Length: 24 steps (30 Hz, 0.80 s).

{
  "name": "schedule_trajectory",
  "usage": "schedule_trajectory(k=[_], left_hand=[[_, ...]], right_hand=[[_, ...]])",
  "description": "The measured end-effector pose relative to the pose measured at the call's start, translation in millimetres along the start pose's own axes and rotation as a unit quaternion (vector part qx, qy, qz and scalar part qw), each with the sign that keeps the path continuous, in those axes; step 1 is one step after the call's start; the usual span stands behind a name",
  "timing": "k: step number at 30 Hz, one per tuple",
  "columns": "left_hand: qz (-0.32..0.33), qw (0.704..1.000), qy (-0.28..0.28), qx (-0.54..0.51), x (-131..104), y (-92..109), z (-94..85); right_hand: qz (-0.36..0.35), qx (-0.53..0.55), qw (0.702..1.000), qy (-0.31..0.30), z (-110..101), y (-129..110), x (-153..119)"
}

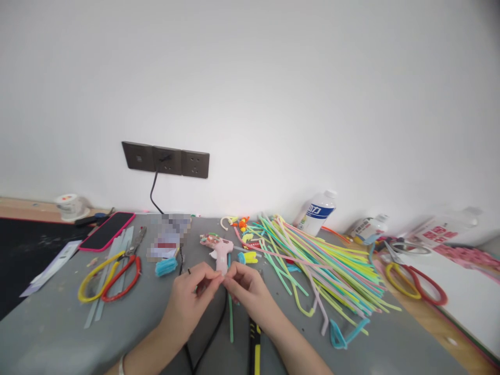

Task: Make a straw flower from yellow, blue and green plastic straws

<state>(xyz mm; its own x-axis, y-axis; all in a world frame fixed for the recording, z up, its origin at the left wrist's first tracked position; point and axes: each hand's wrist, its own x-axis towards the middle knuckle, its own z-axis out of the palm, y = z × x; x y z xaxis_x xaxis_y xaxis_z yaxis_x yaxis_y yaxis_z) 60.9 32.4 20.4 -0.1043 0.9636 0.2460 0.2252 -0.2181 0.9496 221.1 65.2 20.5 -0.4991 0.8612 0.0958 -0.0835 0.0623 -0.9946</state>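
My left hand [198, 291] and my right hand [250, 289] meet over the middle of the grey table mat, thumbs and forefingers pinched tip to tip. Whatever lies between the fingertips is too small or hidden to make out. Just beyond them lies a pink hot glue gun [222, 249], its handle end partly covered by my fingers. A green pipe cleaner [231, 323] shows below my hands; I cannot tell whether it is held. Beneath my right wrist is a black and yellow tool handle [254, 346]. A black cable [211, 336] runs under my hands.
A big pile of pastel pipe cleaners [332, 265] spreads to the right, with a bent blue pipe cleaner [339, 336] in front. Left are pliers [121, 276], a phone [107, 232] and a blue bundle [166, 266]. A white bottle [317, 213] and scissors [414, 281] stand and lie right.
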Motion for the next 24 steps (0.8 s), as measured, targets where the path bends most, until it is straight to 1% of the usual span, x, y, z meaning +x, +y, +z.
schedule_trajectory(k=[3, 6, 10, 14, 17, 21, 24], left_hand=[[0.030, 0.999, -0.012, -0.002, -0.1, -0.4, 0.0], [0.024, 0.999, -0.034, -0.011, -1.2, 2.8, 0.5], [-0.042, 0.997, -0.033, -0.062, -0.1, 8.9, 0.9], [-0.101, 0.983, -0.060, -0.139, 4.6, 7.9, 3.7], [-0.149, 0.963, -0.071, -0.212, 7.0, 3.9, 6.5], [-0.220, 0.929, -0.076, -0.289, 7.2, 1.7, 7.8], [-0.235, 0.917, -0.079, -0.313, 7.3, 3.0, 7.0]], right_hand=[[0.006, 0.024, 1.000, 0.013, -0.8, 1.6, 0.8], [-0.011, 0.022, 0.999, 0.047, -1.1, 3.2, 1.5], [-0.015, 0.042, 0.998, 0.036, -0.7, 4.2, 2.4], [-0.043, 0.010, 0.995, 0.084, -1.6, 4.9, 2.3], [-0.073, -0.017, 0.992, 0.101, -3.0, 5.8, 1.5], [-0.115, -0.028, 0.987, 0.110, -5.0, 5.9, 0.5], [-0.133, -0.045, 0.984, 0.109, -6.2, 4.7, 0.4]])
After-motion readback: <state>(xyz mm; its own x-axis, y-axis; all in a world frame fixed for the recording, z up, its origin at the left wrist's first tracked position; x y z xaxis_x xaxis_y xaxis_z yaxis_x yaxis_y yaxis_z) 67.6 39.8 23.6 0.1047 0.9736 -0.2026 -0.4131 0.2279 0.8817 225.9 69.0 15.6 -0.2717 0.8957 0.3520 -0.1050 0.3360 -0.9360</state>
